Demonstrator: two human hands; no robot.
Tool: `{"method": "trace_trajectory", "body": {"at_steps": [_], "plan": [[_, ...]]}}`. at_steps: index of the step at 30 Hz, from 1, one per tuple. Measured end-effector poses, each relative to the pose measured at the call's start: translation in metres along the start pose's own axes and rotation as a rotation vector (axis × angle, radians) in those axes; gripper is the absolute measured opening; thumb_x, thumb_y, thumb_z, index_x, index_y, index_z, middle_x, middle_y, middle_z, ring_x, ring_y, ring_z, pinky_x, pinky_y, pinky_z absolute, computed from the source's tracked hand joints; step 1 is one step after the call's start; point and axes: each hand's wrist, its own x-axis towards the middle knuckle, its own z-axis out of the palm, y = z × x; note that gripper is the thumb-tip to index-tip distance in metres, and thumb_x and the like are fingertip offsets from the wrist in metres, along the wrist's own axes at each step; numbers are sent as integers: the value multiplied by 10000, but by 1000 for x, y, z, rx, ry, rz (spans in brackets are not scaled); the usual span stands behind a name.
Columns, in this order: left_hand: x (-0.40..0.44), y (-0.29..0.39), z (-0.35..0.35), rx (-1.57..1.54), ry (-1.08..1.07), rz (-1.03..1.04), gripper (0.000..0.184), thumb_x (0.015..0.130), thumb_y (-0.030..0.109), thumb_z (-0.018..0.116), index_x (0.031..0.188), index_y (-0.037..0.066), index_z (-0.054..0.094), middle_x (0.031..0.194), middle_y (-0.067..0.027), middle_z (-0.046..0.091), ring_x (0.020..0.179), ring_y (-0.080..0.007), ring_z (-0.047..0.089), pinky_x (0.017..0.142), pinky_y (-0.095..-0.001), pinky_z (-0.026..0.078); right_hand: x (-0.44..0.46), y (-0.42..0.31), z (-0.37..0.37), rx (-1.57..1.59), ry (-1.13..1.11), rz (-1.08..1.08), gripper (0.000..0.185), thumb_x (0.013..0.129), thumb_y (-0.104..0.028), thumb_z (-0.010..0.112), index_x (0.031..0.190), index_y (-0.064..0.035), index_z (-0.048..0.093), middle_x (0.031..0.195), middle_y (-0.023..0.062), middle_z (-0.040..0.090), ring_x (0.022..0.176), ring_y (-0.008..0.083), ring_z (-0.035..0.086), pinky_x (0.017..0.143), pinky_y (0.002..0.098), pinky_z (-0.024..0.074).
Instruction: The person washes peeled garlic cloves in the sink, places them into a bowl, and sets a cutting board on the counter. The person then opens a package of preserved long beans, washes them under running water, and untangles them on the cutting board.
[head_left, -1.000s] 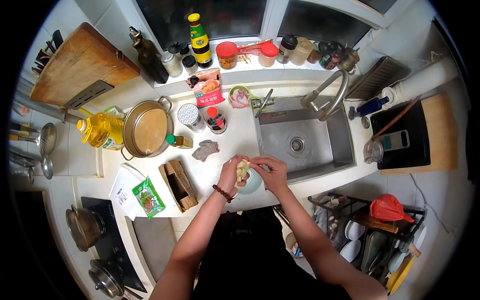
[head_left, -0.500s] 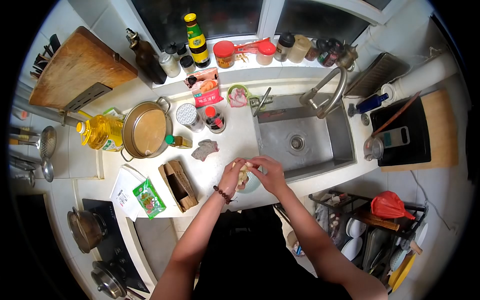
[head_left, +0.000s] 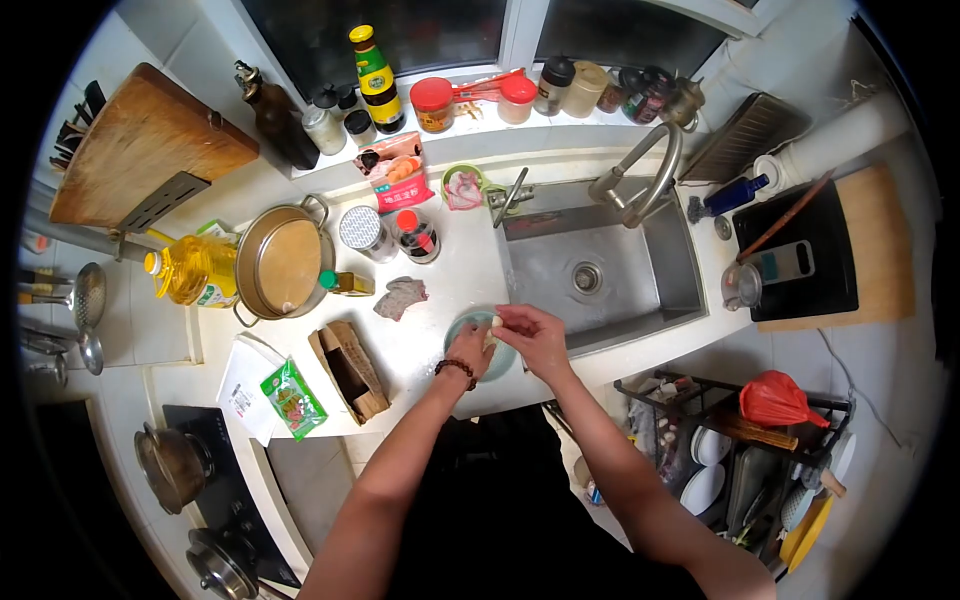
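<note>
My left hand (head_left: 470, 351) is over the pale green bowl (head_left: 499, 368) at the counter's front edge, fingers stretched down into it. Its palm faces away, so what lies under it is hidden. Just right of it, above the bowl's rim, my right hand (head_left: 534, 336) is closed in a pinch. Between its fingertips shows a small pale piece, apparently a garlic clove (head_left: 496, 322). A crumpled grey cloth-like piece (head_left: 401, 298) lies on the counter, left of the bowl. A bead bracelet circles my left wrist.
The steel sink (head_left: 625, 275) adjoins the bowl on the right. To the left stand an open cardboard box (head_left: 348, 372), a green packet (head_left: 293, 398) and a large pot (head_left: 284, 262). A sauce bottle (head_left: 417, 236) and a patterned-lid jar (head_left: 367, 234) stand farther back.
My left hand has lowered into the bowl, away from the pale pieces it held up with my right hand. My right hand stays close by, pinching one piece. The view has shifted slightly.
</note>
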Motion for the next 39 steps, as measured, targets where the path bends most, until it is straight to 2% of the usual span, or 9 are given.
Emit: {"method": "trace_trajectory", "body": {"at_steps": [6, 9, 15, 22, 24, 27, 31, 33, 39], "plan": [[-16, 28, -56, -78, -13, 68, 421, 915, 178, 695, 1299, 40, 593, 1211, -216, 640, 1063, -396, 663, 940, -449, 542, 5, -3, -3, -129, -77, -63, 270, 866, -22, 776, 1125, 24, 713, 990, 79, 718, 893, 115, 683, 810, 264, 571], [-34, 77, -101, -669, 181, -4, 400, 894, 120, 765, 1251, 10, 623, 1134, -146, 710, 960, -213, 731, 779, -302, 584, 6, -12, 3, 38, -45, 63, 182, 876, -27, 771, 1040, 35, 721, 931, 88, 725, 822, 116, 683, 775, 271, 580], [-49, 95, -126, -974, 186, 52, 276, 941, 18, 682, 1211, -32, 651, 1025, -137, 737, 910, -148, 715, 791, -257, 565, 8, -34, 13, 29, -102, 50, 72, 908, -20, 739, 909, 42, 703, 884, 105, 723, 733, 101, 660, 679, 247, 557], [-69, 130, -165, -1093, 166, -9, 288, 978, -5, 614, 1255, -81, 630, 1003, -147, 735, 913, -178, 722, 844, -288, 585, -3, -80, 27, -38, -90, -120, 146, 877, -26, 763, 1013, 16, 730, 890, 57, 713, 730, 95, 652, 637, 250, 528], [-75, 142, -174, -1250, 185, -45, 277, 994, 7, 600, 1257, -63, 647, 1043, -133, 731, 934, -167, 708, 864, -291, 591, -8, -111, 32, -202, -151, -381, 270, 819, -23, 796, 1085, -25, 749, 907, 55, 708, 753, 118, 674, 651, 263, 537], [-84, 161, -190, -1311, 173, 32, 283, 1005, 14, 584, 1272, -59, 641, 1098, -144, 718, 994, -197, 708, 881, -302, 596, -15, -146, 32, -366, -222, -512, 336, 771, -24, 820, 1101, -49, 762, 934, 72, 707, 764, 149, 690, 664, 276, 548], [-95, 178, -209, -1395, 136, 67, 265, 1004, -3, 576, 1251, -73, 642, 1127, -168, 711, 1027, -230, 708, 898, -343, 610, -21, -167, 35, -338, -184, -558, 283, 756, -24, 830, 1032, -40, 772, 916, 81, 709, 769, 175, 696, 664, 289, 554], [-100, 186, -214, -1428, 126, 83, 261, 1000, -9, 578, 1244, -78, 642, 1130, -179, 708, 1031, -241, 707, 910, -363, 613, -22, -171, 35, -296, -176, -705, 228, 754, -1, 822, 973, -31, 767, 898, 88, 714, 748, 193, 698, 656, 290, 553], [-100, 192, -219, -1265, 223, 190, 237, 1018, 18, 545, 1207, -90, 642, 1115, -210, 706, 985, -276, 726, 886, -400, 625, -21, -182, 39, -280, -108, -692, 175, 761, 33, 799, 920, -20, 750, 899, 106, 723, 768, 209, 710, 650, 291, 552]]}}
